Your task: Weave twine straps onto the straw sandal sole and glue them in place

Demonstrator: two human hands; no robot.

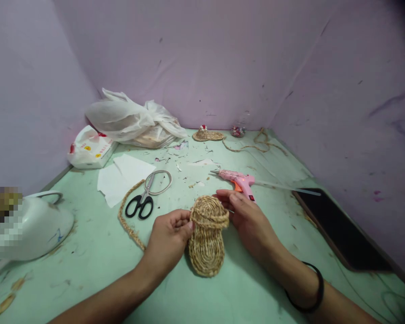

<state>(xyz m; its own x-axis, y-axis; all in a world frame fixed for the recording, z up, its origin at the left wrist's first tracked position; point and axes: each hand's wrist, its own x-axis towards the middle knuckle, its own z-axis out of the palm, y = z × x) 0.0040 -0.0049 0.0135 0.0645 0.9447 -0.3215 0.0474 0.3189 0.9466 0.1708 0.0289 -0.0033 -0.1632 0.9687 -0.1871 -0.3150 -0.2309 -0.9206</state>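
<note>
Holding a small, tan, coiled-fibre slipper (206,256) by the left edge of its strap with the left hand (172,231), clamped between thumb and bent fingers. Located between both hands, toe end away from the wearer, over a pale-green, stained surface (104,279). Cannot tell whether lifted or touching down.

Placed at the strap's right side: the right hand (251,218), with loosely bent fingers; cannot tell whether gripping or only near. Worn on its wrist: a thin black band (321,288).

Noted left of the left hand: a braided tan rope (120,216), curved; farther left, a white, rounded, glossy object (50,225), partly pixelated. Ahead of the left hand: black-handled metal scissors (143,196), a thin pale ring (171,181) by the blades, white creased paper (121,177); beyond these, a white printed box (99,155) and a knotted white plastic bag (135,119).

Noted just ahead of the right hand: a pink glue gun (234,176) with orange trigger, nozzle pointing left, translucent stick (286,187) at its rear. To the right: a dark, flat, rectangular tablet-like device (340,229). Far ahead of both hands: a second tan slipper with red and white beads (208,135), a clear container of coloured beads (238,131).
</note>
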